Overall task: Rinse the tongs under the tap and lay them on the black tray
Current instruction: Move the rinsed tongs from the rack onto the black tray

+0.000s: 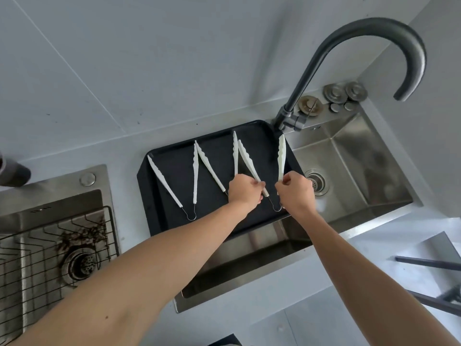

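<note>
The black tray (174,171) rests over the left part of the steel sink (349,156). Three white tongs with wire loop hinges lie spread open on it: the left tongs (163,181), the middle tongs (209,168) and the right tongs (247,158). My left hand (245,192) pinches the left arm of the right tongs and hides the hinge of the middle tongs. My right hand (294,193) pinches the other arm (282,156) of the right tongs at the tray's right edge. The dark curved tap (349,46) arches above the sink, with no water seen running.
A drain (315,182) sits in the sink floor right of the tray. A second sink (50,221) at left holds a wire rack (37,250) and dark debris. Metal plugs (334,92) stand behind the tap. A dark cup (12,171) is at the far left.
</note>
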Motion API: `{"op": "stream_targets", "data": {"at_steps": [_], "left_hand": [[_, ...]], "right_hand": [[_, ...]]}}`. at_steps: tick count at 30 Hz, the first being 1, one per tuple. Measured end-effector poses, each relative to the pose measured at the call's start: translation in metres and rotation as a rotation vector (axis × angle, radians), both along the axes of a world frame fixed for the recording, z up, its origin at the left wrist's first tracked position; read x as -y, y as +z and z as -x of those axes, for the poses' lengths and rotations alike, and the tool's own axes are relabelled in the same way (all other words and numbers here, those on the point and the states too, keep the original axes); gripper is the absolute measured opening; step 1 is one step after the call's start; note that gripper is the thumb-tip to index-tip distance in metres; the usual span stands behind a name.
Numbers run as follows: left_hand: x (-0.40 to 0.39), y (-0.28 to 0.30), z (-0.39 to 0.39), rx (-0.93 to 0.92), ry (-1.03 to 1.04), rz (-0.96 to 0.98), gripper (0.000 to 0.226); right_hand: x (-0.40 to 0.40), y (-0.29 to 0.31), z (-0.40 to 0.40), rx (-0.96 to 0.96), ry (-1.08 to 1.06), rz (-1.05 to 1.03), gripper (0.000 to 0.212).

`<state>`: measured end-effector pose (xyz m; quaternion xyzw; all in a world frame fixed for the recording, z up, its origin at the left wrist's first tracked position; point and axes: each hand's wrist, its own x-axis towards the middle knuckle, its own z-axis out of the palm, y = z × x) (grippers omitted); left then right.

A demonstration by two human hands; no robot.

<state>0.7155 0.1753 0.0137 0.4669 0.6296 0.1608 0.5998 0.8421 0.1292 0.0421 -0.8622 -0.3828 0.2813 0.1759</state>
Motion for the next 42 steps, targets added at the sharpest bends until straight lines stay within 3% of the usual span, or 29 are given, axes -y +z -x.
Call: {"op": "stream_targets", "data": {"at_steps": [21,42], "left_hand": [[-0.026,-0.027,-0.008,-0.140,0.024,-0.069,0.034],[-0.035,-0.017,-0.001,-0.067,0.099,-0.020,0.021]], "right_hand": [[-0.039,-0.024,-0.008,0.065,0.110,0.015,0.019],[-0.052,-0.033,-0.003,0.059,0.146,-0.017,0.031]]}}
